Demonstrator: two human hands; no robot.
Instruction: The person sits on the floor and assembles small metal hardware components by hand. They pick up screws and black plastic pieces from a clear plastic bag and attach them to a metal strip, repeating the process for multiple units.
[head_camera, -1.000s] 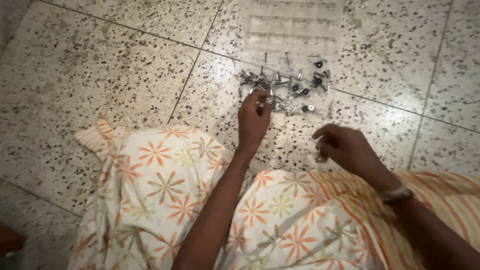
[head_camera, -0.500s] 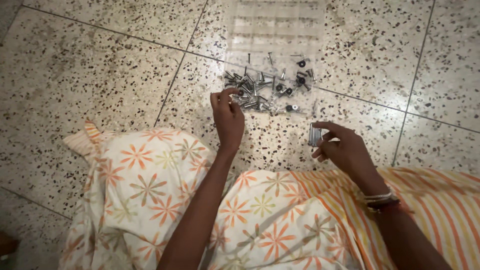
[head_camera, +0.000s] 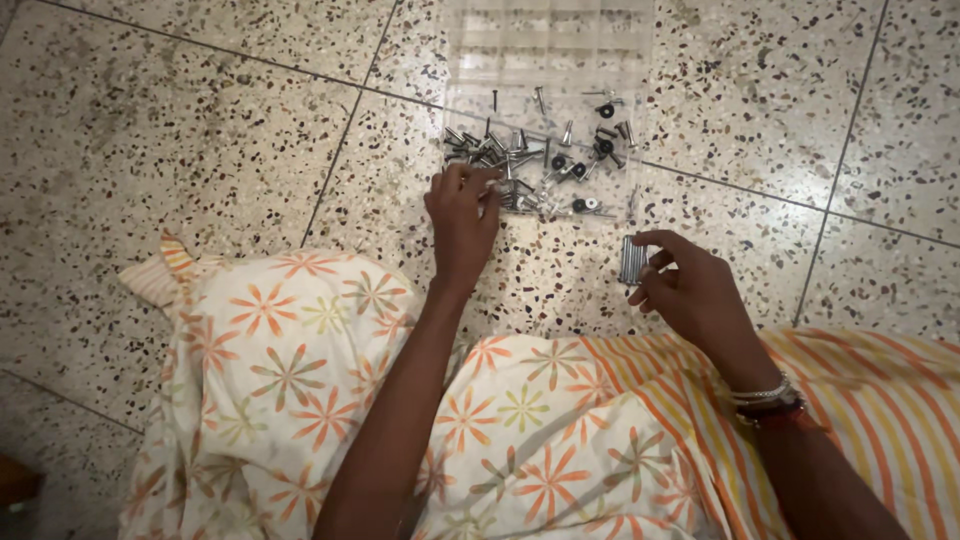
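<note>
A pile of small metal screws and bolts, some with black washers, lies on a clear plastic sheet on the speckled terrazzo floor. My left hand reaches into the near left edge of the pile, fingertips pinched on a screw there. My right hand hovers to the right, below the pile, and holds a small bundle of metal screws upright between thumb and fingers. Bangles circle my right wrist.
Cloth with an orange flower print covers my knees at the bottom, beside orange striped fabric. Dark grout lines cross the terrazzo floor. The plastic sheet's far part shows empty moulded compartments.
My left hand has shifted slightly left along the pile's near edge. My right hand has turned so the bundle of screws shows between its fingers.
</note>
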